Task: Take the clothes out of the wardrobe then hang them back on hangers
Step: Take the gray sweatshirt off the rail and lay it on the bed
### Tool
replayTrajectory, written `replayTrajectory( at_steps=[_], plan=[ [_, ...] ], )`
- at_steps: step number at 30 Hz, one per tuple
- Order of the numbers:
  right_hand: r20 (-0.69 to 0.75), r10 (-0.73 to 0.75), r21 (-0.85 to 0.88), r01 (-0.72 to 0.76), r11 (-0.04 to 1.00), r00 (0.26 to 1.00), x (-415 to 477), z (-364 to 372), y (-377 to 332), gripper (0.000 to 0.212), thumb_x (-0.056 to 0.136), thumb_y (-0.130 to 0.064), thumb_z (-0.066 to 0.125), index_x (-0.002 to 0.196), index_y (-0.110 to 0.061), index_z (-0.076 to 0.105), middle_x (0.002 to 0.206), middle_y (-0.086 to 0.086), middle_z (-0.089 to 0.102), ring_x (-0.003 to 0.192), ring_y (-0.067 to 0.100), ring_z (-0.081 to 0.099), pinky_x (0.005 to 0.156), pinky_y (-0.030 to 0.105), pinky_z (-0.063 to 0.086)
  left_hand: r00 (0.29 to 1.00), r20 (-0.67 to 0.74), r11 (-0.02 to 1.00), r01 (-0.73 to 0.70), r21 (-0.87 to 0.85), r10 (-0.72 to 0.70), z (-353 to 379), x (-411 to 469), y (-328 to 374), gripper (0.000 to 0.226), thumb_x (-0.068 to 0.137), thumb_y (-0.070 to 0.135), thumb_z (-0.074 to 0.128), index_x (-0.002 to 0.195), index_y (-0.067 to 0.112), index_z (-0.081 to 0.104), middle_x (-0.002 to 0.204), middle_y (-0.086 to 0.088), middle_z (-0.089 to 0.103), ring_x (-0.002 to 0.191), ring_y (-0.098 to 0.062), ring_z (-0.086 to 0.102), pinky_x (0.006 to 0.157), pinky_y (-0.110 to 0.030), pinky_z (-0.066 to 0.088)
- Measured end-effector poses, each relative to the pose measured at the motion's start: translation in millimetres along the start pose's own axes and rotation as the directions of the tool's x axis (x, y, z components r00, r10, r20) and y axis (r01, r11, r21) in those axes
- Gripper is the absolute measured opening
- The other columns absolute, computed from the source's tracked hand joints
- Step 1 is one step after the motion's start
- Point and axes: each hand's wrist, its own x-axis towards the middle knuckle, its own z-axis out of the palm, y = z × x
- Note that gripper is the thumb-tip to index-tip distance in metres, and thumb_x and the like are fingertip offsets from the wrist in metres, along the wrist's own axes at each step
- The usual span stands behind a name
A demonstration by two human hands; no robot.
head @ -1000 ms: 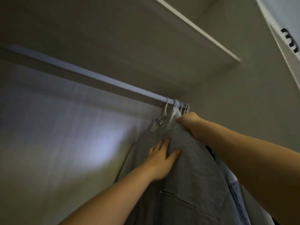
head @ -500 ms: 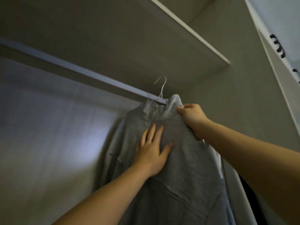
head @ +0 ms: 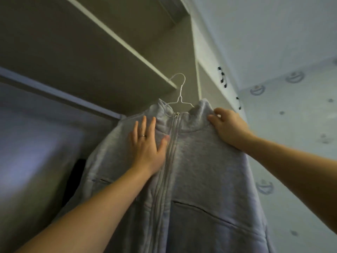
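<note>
Two hands on grey zip jacket (head: 197,170) | right hand (head: 229,126) fingers curled, gripping shoulder by collar, likely carrying the hanger's weight through cloth | left hand (head: 147,148) flat, fingers straight, pressing chest, probably to stop swing | jacket on white hanger (head: 179,90), hook clear of rail (head: 60,94), held up at wardrobe front

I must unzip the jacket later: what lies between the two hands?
In the head view, the closed zipper of the jacket runs between the left hand and the right hand.
</note>
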Motion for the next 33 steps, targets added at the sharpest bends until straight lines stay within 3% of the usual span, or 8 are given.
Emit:
replayTrajectory(
  at_steps=[5,12,15,20,23,28,31,33],
  plan=[
    [-0.11,-0.003,-0.266,-0.027,0.964,0.994,-21.9,-101.9,67.2,0.025,0.099,-0.041,0.045,0.096,-0.019,0.058,0.098,0.014,0.068,0.092,0.037,0.061,0.07,0.038,0.044,0.999,-0.011,0.994,-0.032,-0.103,0.031,38.2,1.7,107.3,0.085,0.085,0.067,0.018,0.156,0.021,0.021,0.165,-0.009,0.01,0.151,-0.03,0.004,0.12,-0.043,0.003],
    [-0.039,-0.007,-0.572,-0.016,0.82,0.999,-75.4,-268.8,154.4,0.036,0.102,-0.045,0.037,0.098,-0.018,0.06,0.095,0.013,0.068,0.083,0.033,0.062,0.074,0.042,0.051,0.996,0.085,0.954,-0.01,-0.3,0.038,101.7,-30.4,277.4,0.079,0.089,0.064,0.02,0.156,0.023,0.017,0.164,-0.009,0.016,0.149,-0.031,0.014,0.119,-0.051,0.013],
    [-0.018,0.012,-0.69,-0.021,0.724,1.0,-110.2,-333.7,189.4,0.038,0.102,-0.047,0.034,0.097,-0.017,0.057,0.091,0.015,0.067,0.082,0.035,0.063,0.071,0.041,0.049,0.982,0.181,0.929,0.016,-0.37,0.056,130.1,-58.3,346.1,0.07,0.095,0.058,0.028,0.155,0.024,0.017,0.156,-0.009,0.033,0.139,-0.034,0.035,0.113,-0.05,0.023],
    [0.01,0.1,-0.828,-0.048,0.559,0.995,-168.6,-429.7,240.1,0.039,0.102,-0.048,0.032,0.097,-0.017,0.056,0.089,0.013,0.068,0.076,0.034,0.062,0.072,0.044,0.051,0.888,0.439,0.8,0.16,-0.579,0.14,187.6,-102.4,452.4,0.045,0.098,0.05,0.045,0.131,0.019,0.049,0.126,-0.011,0.06,0.11,-0.033,0.056,0.093,-0.047,0.047],
    [0.015,0.161,-0.892,-0.06,0.448,0.987,-206.1,-473.5,272.0,0.043,0.101,-0.05,0.03,0.098,-0.015,0.056,0.09,0.015,0.069,0.078,0.037,0.063,0.071,0.044,0.05,0.806,0.536,0.707,0.225,-0.671,0.251,220.8,-131.5,512.0,0.039,0.099,0.049,0.047,0.119,0.017,0.056,0.114,-0.01,0.064,0.1,-0.032,0.06,0.084,-0.047,0.052],
    [0.001,0.278,-0.97,-0.066,0.232,0.96,-278.1,-522.8,312.8,0.042,0.101,-0.049,0.032,0.103,-0.016,0.058,0.091,0.013,0.07,0.078,0.036,0.065,0.067,0.04,0.045,0.745,0.545,0.559,0.282,-0.78,0.385,279.1,-198.4,598.9,0.029,0.102,0.038,0.048,0.105,0.012,0.06,0.106,-0.014,0.066,0.093,-0.033,0.061,0.08,-0.048,0.051],
    [-0.038,0.346,-0.978,-0.106,0.18,0.938,-326.9,-541.7,340.2,0.044,0.099,-0.053,0.032,0.099,-0.018,0.059,0.086,0.009,0.071,0.073,0.034,0.066,0.065,0.036,0.043,0.729,0.513,0.469,0.294,-0.833,0.453,319.3,-243.7,643.0,0.026,0.101,0.035,0.05,0.094,0.011,0.058,0.094,-0.01,0.064,0.084,-0.031,0.06,0.073,-0.046,0.051],
    [-0.086,0.401,-0.972,-0.165,0.166,0.912,-357.4,-551.1,361.7,0.046,0.097,-0.058,0.031,0.094,-0.021,0.058,0.079,0.005,0.069,0.068,0.029,0.064,0.066,0.038,0.05,0.726,0.466,0.409,0.274,-0.871,0.506,348.0,-272.0,669.2,0.026,0.101,0.034,0.051,0.091,0.011,0.057,0.09,-0.007,0.063,0.079,-0.026,0.058,0.069,-0.044,0.05]
  ],
)
